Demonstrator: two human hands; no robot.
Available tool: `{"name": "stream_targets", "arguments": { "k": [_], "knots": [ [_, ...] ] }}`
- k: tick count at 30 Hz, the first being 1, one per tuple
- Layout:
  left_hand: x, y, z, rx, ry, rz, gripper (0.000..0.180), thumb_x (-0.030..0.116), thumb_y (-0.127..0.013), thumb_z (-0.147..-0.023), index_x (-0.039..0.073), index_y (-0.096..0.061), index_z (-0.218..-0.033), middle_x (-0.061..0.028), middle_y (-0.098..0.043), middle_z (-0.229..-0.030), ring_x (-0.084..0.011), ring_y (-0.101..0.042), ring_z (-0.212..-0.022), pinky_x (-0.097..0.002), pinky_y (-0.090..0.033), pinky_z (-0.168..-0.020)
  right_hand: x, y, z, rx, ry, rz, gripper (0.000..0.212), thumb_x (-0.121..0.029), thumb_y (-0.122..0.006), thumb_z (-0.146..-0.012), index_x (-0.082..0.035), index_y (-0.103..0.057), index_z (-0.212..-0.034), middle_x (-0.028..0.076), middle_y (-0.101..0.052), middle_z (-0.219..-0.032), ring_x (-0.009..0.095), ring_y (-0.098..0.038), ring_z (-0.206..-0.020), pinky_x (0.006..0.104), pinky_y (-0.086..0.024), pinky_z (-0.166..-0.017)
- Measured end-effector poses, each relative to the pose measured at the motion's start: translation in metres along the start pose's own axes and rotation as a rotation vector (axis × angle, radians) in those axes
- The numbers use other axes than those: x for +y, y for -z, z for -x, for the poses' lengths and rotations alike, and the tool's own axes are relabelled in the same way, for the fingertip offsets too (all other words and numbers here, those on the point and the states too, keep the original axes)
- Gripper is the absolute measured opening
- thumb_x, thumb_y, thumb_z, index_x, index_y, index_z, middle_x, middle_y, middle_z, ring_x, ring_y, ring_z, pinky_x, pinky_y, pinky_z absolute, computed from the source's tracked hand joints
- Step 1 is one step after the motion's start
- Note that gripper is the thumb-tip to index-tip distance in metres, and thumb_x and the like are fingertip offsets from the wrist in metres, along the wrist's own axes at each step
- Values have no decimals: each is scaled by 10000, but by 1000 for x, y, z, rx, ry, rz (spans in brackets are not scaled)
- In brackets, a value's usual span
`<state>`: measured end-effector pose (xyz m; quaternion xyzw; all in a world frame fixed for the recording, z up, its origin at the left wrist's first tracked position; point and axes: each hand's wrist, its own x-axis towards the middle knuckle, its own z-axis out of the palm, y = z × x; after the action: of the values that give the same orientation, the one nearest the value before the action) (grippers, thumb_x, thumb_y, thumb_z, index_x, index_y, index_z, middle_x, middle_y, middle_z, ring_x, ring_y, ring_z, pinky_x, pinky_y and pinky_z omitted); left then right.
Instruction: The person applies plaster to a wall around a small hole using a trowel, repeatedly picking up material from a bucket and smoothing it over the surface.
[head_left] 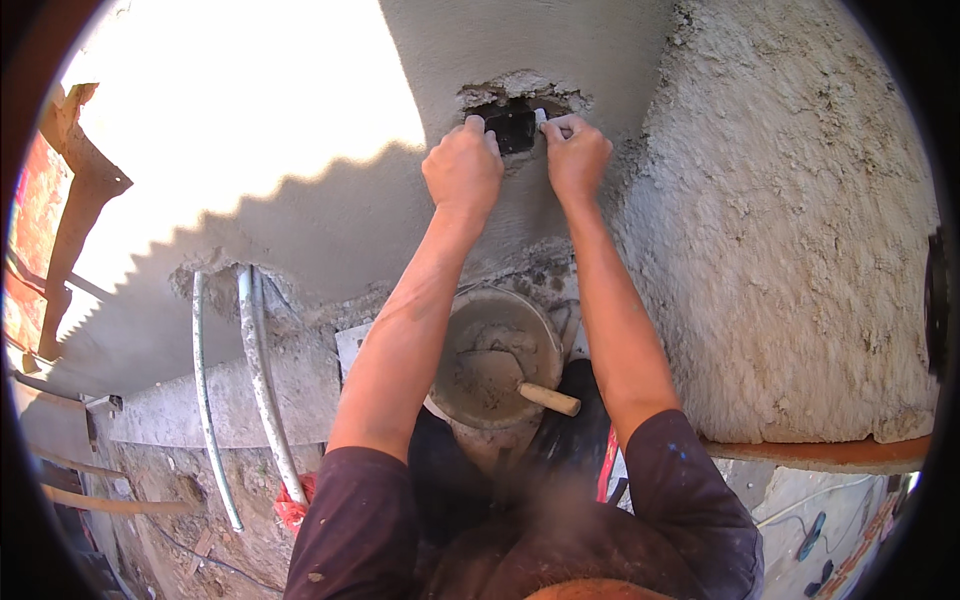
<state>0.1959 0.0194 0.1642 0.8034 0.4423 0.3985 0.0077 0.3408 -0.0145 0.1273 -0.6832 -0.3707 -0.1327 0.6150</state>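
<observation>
A black electrical box [513, 128] sits in a rough-edged hole in the grey plastered wall [530, 40]. My left hand [463, 168] is closed on the box's left edge, with the thumb and bent fingers against it. At the right edge my right hand [578, 158] pinches a small white piece [541, 117], whose kind is too small to tell. Below, between my forearms, stands a bucket [545, 322] with grey mortar in it. A trowel with a wooden handle [549, 398] rests in the bucket, its blade in the mortar.
Pale conduits [262, 380] come out of a wall hole at the left, one reaching a red plastic wrap [293, 502]. Rough, unsmoothed plaster [780, 240] covers the right-hand wall, above an orange-brown ledge [820, 455]. A rusty metal sheet [75, 200] stands far left.
</observation>
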Motion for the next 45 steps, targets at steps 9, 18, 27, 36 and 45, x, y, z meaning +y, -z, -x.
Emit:
{"name": "stream_targets", "arguments": {
  "k": [9, 18, 27, 36, 45],
  "knots": [
    [-4, 5, 2, -13, 16, -64, 193, 255, -677, -921, 75, -708, -982, -170, -737, -866, -394, -715, -837, -504, -557, -731, -9, -1, -1, -105, -16, 105, 190, -226, -798, -822, -41, -763, -795, 214, -711, -782, 417, -705, -774, 486, -540, -712],
    [2, 2, -4, 13, 16, -16, 206, 271, -690, -912, 82, -708, -993, -194, -730, -848, -413, -716, -807, -512, -562, -730, -19, 18, -24, -125, 13, 214, 297, -306, -823, -815, -23, -755, -757, 225, -694, -742, 413, -693, -719, 458, -540, -673],
    [-14, 11, 4, -36, -9, 27, 191, 250, -657, -926, 65, -660, -973, -155, -733, -898, -395, -719, -833, -524, -563, -727, -13, 43, -13, -128, -29, 43, 246, -254, -800, -839, -16, -743, -819, 178, -733, -772, 348, -716, -713, 432, -545, -694],
    [-25, 19, 7, 90, -56, 197, 242, 324, -700, -895, 91, -746, -938, -159, -744, -837, -389, -714, -805, -490, -560, -720, -20, 93, 95, -654, -122, 193, 264, -287, -750, -880, -24, -752, -905, 152, -743, -810, 287, -728, -788, 413, -542, -733],
    [-45, 37, -4, 130, -198, 308, 319, 342, -740, -832, 29, -755, -892, -235, -719, -848, -394, -713, -864, -498, -555, -806, 7, 122, 268, -1633, 386, 979, 254, -219, -633, -918, -39, -750, -1053, 163, -723, -1122, 332, -671, -1116, 439, -548, -915]
  ]
}}
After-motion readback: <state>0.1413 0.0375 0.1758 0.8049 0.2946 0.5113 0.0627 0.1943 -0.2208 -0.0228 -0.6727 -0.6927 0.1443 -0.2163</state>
